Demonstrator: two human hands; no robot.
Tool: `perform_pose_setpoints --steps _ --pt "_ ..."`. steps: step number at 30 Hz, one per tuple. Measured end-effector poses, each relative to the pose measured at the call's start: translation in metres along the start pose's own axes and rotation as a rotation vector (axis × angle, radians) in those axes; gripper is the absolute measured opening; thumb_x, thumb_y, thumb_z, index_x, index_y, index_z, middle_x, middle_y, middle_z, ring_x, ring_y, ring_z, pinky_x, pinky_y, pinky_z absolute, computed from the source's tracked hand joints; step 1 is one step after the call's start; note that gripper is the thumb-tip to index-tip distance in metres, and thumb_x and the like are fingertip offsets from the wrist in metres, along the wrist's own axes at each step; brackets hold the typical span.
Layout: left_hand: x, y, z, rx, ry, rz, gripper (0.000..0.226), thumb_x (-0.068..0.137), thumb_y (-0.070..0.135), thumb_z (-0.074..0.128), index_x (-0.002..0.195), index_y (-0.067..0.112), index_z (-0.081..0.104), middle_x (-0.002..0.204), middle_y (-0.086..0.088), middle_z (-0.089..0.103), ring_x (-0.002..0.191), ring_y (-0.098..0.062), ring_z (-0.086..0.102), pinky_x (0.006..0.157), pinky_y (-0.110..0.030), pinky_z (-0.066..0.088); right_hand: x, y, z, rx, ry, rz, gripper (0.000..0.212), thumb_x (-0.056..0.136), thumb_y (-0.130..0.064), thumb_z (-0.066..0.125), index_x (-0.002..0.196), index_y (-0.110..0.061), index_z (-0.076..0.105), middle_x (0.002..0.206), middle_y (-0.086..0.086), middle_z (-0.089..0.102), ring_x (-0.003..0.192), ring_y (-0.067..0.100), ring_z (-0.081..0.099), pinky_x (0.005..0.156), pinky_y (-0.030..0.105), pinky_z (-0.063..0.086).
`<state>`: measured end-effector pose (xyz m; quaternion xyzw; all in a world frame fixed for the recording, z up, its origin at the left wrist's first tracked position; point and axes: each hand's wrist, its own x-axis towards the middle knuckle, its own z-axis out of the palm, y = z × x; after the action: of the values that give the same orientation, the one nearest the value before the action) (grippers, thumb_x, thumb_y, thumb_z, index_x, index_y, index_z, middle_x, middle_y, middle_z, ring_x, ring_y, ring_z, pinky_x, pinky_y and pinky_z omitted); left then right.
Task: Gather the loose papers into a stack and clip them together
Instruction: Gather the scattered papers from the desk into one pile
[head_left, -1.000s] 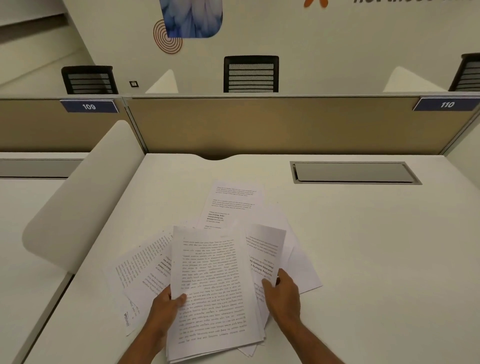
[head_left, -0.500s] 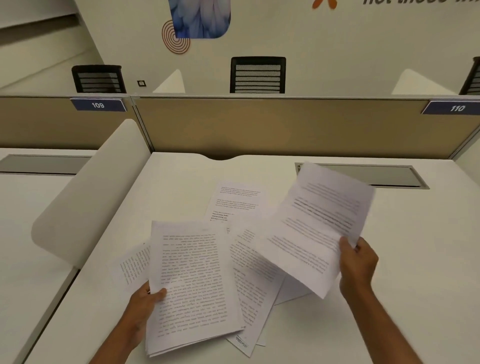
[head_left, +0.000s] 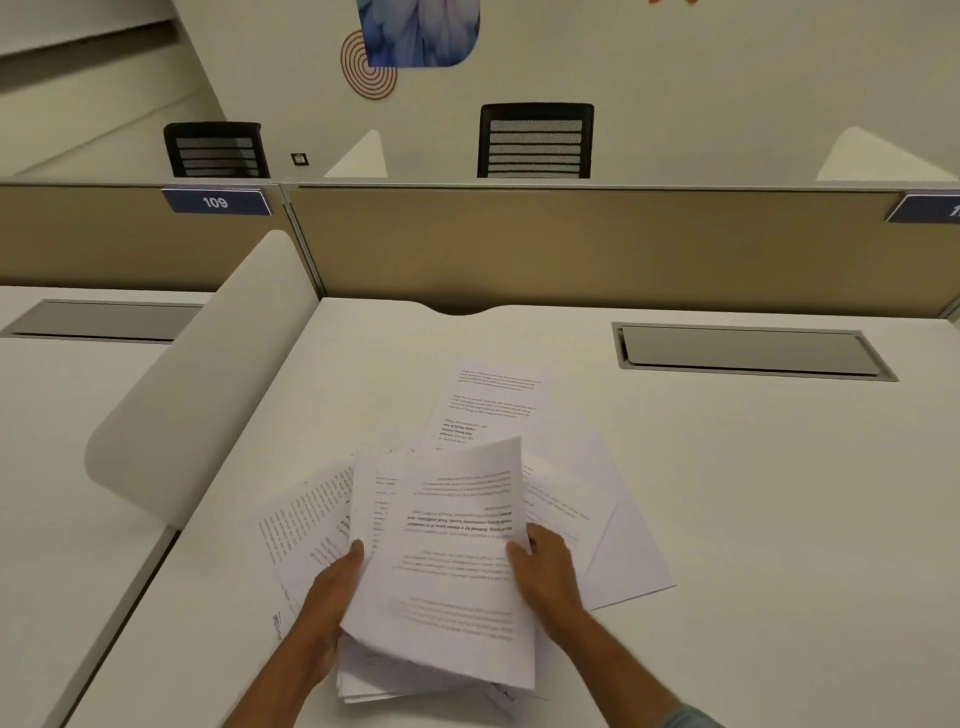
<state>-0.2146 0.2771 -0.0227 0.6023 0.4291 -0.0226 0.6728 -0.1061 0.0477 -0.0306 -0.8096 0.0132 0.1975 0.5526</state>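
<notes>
1. Two bare hands clasp one white printed paper stack (head_left: 447, 597). The left hand (head_left: 332, 587) grips its left edge and the right hand (head_left: 548, 571) its right edge, thumb on top.
2. The stack sits low over the white desk (head_left: 753, 519), on loose white printed sheets (head_left: 623, 561) that overlap too much to count.
3. One grey rectangular desk hatch (head_left: 748, 351) lies farther right.
4. Beyond the tan fabric partition (head_left: 571, 249) stand two black mesh chairs (head_left: 535, 140).
</notes>
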Motion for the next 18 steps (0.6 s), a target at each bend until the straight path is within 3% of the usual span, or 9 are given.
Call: perform_pose_setpoints --steps 2,5,8,11,14,18 --pt "0.004 0.001 0.004 0.004 -0.021 -0.006 0.03 0.106 0.045 0.05 0.131 0.032 0.056 0.118 0.003 0.072 0.109 -0.028 0.07 0.091 -0.045 0.058 0.003 -0.005 0.009 -0.042 0.007 -0.017 0.024 0.099 -0.011 0.056 0.117 -0.006 0.071 0.114 0.004 0.074 0.103 0.022 0.071 0.093 0.044 0.06" --pt "0.008 -0.007 -0.006 0.074 -0.032 -0.006 0.036 0.101 0.023 0.064 0.137 0.019 0.061 0.119 -0.003 0.076 0.105 -0.028 0.074 0.084 -0.043 0.061 0.003 -0.008 0.017 -0.019 -0.022 0.027 0.017 0.098 -0.017 0.06 0.11 -0.011 0.07 0.104 0.001 0.075 0.094 0.019 0.073 0.087 0.041 0.063" --pt "0.012 -0.013 -0.013 0.118 0.018 0.005 0.041 0.101 0.009 0.062 0.142 0.014 0.058 0.122 -0.008 0.072 0.105 -0.031 0.071 0.089 -0.045 0.059 0.004 -0.004 0.009 -0.008 0.273 0.111 0.023 0.097 -0.021 0.064 0.118 -0.013 0.064 0.106 0.003 0.069 0.102 0.026 0.069 0.087 0.036 0.058" --pt "0.016 -0.014 -0.01 0.138 0.052 0.026 0.044 0.103 0.008 0.058 0.146 0.015 0.055 0.125 -0.009 0.067 0.108 -0.033 0.067 0.097 -0.048 0.054 0.009 0.006 -0.019 0.104 0.541 0.272 0.043 0.094 -0.018 0.07 0.134 -0.011 0.054 0.131 0.016 0.055 0.119 0.035 0.059 0.098 0.045 0.053" --pt "0.018 -0.018 -0.008 0.161 0.076 0.04 0.045 0.104 0.009 0.057 0.148 0.015 0.053 0.128 -0.009 0.066 0.109 -0.033 0.064 0.1 -0.049 0.052 0.011 0.01 -0.034 0.182 0.469 0.419 0.057 0.092 -0.02 0.073 0.141 -0.009 0.047 0.14 0.021 0.049 0.12 0.038 0.058 0.098 0.048 0.055" --pt "0.019 -0.017 -0.005 0.182 0.102 0.053 0.044 0.104 0.008 0.056 0.148 0.013 0.053 0.14 -0.012 0.064 0.114 -0.032 0.062 0.105 -0.05 0.05 0.014 0.004 -0.032 0.353 0.36 0.468 0.054 0.09 -0.019 0.075 0.135 -0.011 0.047 0.126 0.016 0.063 0.103 0.033 0.069 0.088 0.051 0.062"
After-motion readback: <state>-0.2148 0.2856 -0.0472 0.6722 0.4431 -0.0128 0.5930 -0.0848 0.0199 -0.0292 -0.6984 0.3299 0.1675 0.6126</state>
